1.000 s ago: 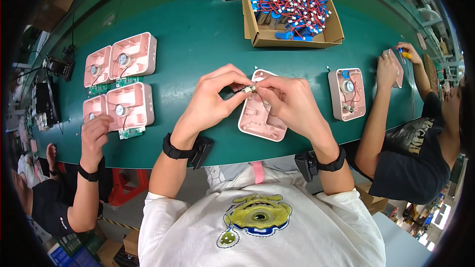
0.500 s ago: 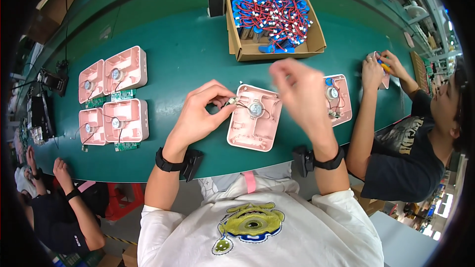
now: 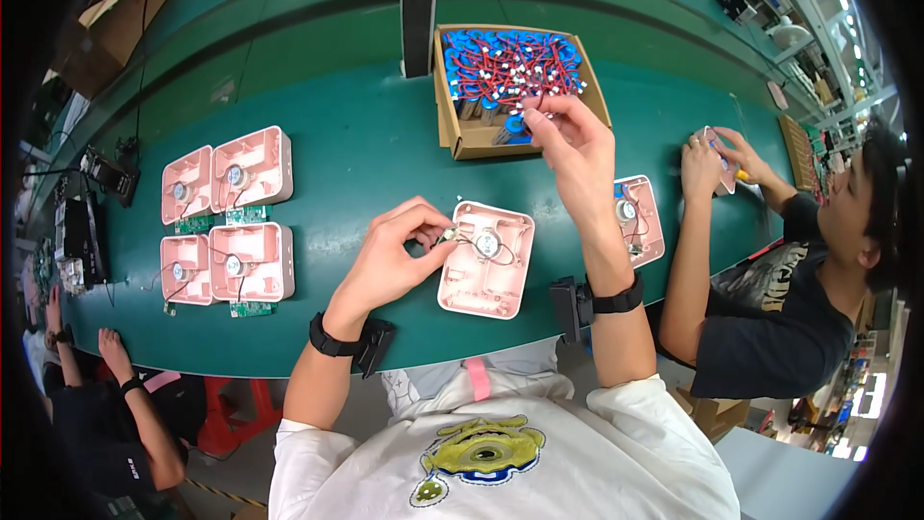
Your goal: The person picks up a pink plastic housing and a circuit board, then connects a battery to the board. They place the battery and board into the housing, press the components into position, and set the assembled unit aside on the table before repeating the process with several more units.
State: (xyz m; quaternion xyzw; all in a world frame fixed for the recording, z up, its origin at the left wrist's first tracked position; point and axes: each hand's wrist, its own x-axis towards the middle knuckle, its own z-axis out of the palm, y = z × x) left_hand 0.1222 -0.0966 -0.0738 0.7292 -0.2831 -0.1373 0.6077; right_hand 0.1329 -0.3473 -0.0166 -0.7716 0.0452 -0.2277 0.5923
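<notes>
My left hand [image 3: 399,250] pinches a small circuit board [image 3: 449,234] at the left rim of a pink plastic housing [image 3: 486,289]. Dark wires run from that board toward a round speaker [image 3: 488,244] seated inside the housing. Over the front of a cardboard box [image 3: 525,145], my right hand [image 3: 575,140] has its thumb and fingers drawn together among blue batteries [image 3: 518,127] with red leads and white plugs. Whatever lies between those right fingertips is too small to make out.
Several pink housings [image 3: 252,195] with speakers and green circuit boards [image 3: 252,309] stand at left. Another housing [image 3: 647,241] sits right of my right forearm. A co-worker's hands [image 3: 712,159] handle a pink part at far right. A dark post [image 3: 418,10] rises behind the box.
My right hand has moved up and away from me, from above the bench to the battery box. My left hand stays on the small circuit board. The whole view has shifted slightly.
</notes>
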